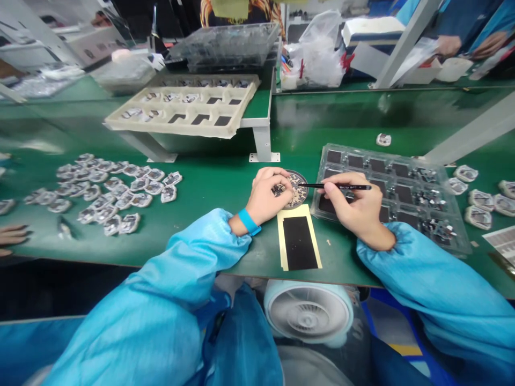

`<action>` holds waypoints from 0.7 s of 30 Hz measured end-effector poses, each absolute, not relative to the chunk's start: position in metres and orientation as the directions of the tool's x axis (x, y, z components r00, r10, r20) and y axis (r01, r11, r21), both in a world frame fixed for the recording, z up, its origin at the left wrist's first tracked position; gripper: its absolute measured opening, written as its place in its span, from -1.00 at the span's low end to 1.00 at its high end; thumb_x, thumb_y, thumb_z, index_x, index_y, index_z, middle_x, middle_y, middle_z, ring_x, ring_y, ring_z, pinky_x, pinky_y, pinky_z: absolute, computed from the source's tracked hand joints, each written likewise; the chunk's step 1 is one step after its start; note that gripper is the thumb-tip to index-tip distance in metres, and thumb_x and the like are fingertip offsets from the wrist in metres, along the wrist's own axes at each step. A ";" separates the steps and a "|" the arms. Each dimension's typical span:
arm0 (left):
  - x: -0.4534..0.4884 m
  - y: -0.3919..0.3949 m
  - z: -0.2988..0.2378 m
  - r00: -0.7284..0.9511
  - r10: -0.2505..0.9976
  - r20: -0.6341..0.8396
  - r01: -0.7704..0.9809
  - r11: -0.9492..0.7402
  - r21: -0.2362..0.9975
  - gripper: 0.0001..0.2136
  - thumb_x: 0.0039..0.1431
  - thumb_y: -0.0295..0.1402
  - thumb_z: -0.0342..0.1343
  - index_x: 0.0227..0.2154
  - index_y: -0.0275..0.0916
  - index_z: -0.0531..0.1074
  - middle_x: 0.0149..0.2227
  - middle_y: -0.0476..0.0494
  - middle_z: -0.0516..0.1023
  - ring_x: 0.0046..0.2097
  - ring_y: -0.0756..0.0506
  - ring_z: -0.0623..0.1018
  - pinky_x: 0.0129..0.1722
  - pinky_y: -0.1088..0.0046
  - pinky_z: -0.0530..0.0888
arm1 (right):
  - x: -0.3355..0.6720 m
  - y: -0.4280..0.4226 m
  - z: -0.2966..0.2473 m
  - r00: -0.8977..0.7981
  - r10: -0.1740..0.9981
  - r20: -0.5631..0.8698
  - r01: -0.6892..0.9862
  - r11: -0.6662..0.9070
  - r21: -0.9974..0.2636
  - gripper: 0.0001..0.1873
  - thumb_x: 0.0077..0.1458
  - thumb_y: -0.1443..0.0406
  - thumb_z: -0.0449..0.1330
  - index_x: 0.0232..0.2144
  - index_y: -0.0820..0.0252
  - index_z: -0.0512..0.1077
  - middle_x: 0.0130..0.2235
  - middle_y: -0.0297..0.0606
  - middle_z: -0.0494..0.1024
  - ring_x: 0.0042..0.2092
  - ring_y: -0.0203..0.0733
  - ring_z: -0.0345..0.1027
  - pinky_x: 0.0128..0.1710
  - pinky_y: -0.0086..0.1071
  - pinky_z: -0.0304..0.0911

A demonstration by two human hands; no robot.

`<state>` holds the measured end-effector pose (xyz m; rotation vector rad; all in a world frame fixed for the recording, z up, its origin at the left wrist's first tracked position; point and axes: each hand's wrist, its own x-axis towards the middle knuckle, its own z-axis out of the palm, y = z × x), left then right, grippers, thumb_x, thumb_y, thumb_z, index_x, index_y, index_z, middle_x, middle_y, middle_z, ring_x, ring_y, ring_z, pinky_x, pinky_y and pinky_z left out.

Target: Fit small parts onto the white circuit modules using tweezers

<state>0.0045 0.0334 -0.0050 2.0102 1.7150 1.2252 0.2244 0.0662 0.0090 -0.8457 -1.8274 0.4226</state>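
Observation:
My right hand [356, 206] grips black tweezers [333, 186] that point left. Their tip reaches over a round dish [304, 198] full of tiny dark and pale pieces. Over the dish's left side lies my left hand [267, 195], its thumb and forefinger curled together in a ring; whatever is between the fingertips is too small to make out. A blue band [248, 221] circles my left wrist. Just below the dish, a black rectangular sheet [300, 243] rests on pale yellow backing [315, 236].
Clear compartment trays [456, 236] with black pads and small parts stand to the right. Many white-rimmed units [140, 199] cover the left, with more units [480, 200] at far right. A cream tray [169, 128] sits on a raised shelf. Another person's hand [14, 236] is at the left edge.

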 end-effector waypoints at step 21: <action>0.005 0.033 -0.005 -0.023 0.902 0.431 0.701 -0.293 0.650 -0.87 0.08 -0.52 0.26 -0.46 -0.13 0.50 -0.06 0.00 0.61 0.11 -0.17 0.48 0.21 0.13 0.36 | 0.225 0.066 0.011 -0.258 0.693 0.673 0.319 0.719 -0.618 -0.96 0.22 0.25 0.28 -0.29 -0.01 0.56 -0.41 -0.35 0.67 -0.29 -0.05 0.54 -0.10 -0.03 0.34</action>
